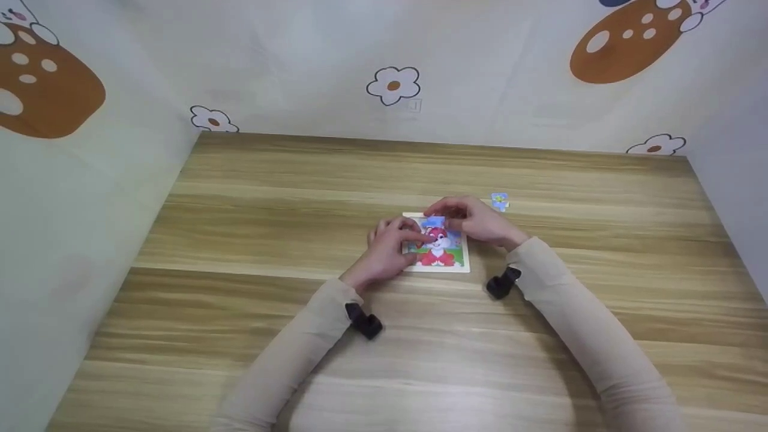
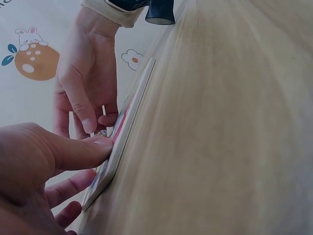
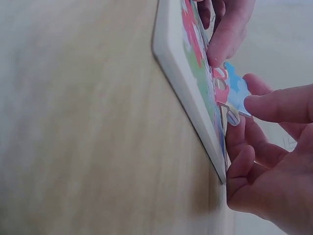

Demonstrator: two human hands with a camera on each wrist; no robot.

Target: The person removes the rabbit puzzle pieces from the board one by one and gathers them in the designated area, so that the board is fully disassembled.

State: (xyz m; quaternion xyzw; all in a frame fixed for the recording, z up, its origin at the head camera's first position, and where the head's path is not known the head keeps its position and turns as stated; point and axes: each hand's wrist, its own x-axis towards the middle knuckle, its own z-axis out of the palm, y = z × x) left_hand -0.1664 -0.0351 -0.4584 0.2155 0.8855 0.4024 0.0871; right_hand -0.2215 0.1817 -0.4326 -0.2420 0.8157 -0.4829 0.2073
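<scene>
A small jigsaw puzzle in a pale frame (image 1: pixel 441 269) lies flat on the table, showing a red and white cartoon animal on green and blue. At its upper edge my right hand (image 1: pixel 483 223) pinches a blue puzzle piece (image 3: pixel 236 90) between thumb and fingers. That piece is tilted up from the board in the right wrist view. My left hand (image 1: pixel 387 247) lies over the puzzle's left side, index finger stretched onto the picture and thumb (image 2: pixel 93 151) on the near left part. The left fingers hide part of the picture.
A loose blue puzzle piece (image 1: pixel 499 200) with a yellow-green spot lies beyond my right hand. The wood-grain table (image 1: pixel 270 210) meets patterned walls (image 1: pixel 300 72) at the back and sides. A black wrist device (image 1: pixel 365 321) is on each sleeve.
</scene>
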